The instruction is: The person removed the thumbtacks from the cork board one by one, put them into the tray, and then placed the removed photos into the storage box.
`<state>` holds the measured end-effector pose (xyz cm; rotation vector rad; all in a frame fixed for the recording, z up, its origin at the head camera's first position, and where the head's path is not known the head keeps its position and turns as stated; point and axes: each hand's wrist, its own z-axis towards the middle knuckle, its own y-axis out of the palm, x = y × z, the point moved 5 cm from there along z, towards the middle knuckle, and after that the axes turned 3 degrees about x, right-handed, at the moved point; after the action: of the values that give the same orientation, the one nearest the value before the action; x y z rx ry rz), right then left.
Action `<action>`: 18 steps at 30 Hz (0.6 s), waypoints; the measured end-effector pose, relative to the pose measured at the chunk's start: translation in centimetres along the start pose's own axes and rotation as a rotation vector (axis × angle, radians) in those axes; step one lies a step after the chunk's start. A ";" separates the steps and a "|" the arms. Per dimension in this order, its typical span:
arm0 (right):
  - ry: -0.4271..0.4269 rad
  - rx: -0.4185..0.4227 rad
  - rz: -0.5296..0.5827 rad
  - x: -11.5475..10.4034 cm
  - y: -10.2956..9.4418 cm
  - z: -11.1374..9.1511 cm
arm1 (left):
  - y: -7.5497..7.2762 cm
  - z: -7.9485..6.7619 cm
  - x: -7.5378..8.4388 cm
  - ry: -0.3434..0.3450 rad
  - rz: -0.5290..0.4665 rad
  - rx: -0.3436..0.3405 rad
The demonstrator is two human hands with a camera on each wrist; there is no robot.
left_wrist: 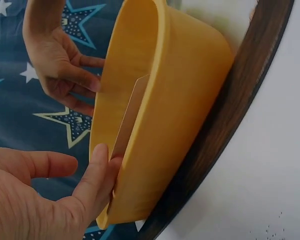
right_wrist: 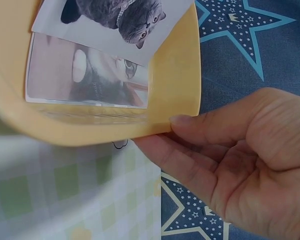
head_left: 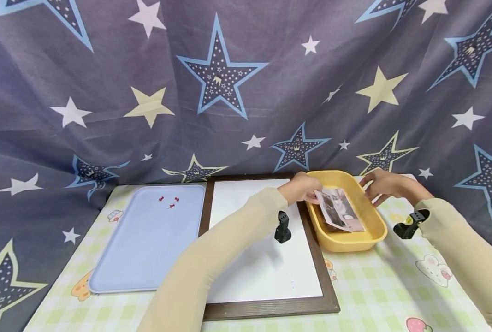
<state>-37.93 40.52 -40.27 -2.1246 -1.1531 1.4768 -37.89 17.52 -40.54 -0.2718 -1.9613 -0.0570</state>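
A yellow plastic basin [head_left: 345, 246] stands at the right of the table with cat photos inside. My left hand [head_left: 301, 188] reaches over its left rim and pinches the edge of the top photo [right_wrist: 115, 22], which shows a grey cat. That photo is tilted up from another photo [right_wrist: 57, 70] lying on the basin floor. On the basin's far right side, my right hand [head_left: 388, 185] grips the rim between thumb and fingers, the thumb [right_wrist: 210, 127] on top.
Left of the basin, a white board [head_left: 266, 276] in a dark wooden frame [head_left: 270, 311] lies flat. Beyond it sits a pale blue tray [head_left: 142, 249] with several red pushpins [head_left: 172, 206]. A checked cloth [head_left: 378, 286] covers the table; a starry curtain [head_left: 246, 138] hangs behind.
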 end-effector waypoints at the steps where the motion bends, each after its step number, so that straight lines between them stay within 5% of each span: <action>1: -0.001 0.000 0.000 0.0 0.0 0.0 | 0.0 -0.1 0.0 -0.004 -0.007 -0.019; 10: 0.001 -0.008 0.005 -0.1 0.2 -0.2 | 0.4 0.0 0.1 -0.076 0.027 -0.074; 13: 0.002 -0.007 0.006 -0.1 0.2 -0.2 | 0.7 1.5 -0.2 -0.114 0.049 -0.080; 16: 0.001 -0.003 0.007 -0.2 0.2 -0.2 | 1.6 5.7 -1.5 -0.158 0.052 -0.085; 18: 0.001 -0.004 0.007 -0.1 0.2 -0.2 | 1.8 6.6 -1.7 -0.173 0.045 -0.090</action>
<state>-37.68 40.35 -40.20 -2.1334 -1.1500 1.4775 -42.84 20.05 -44.91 -0.3912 -2.1263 -0.0957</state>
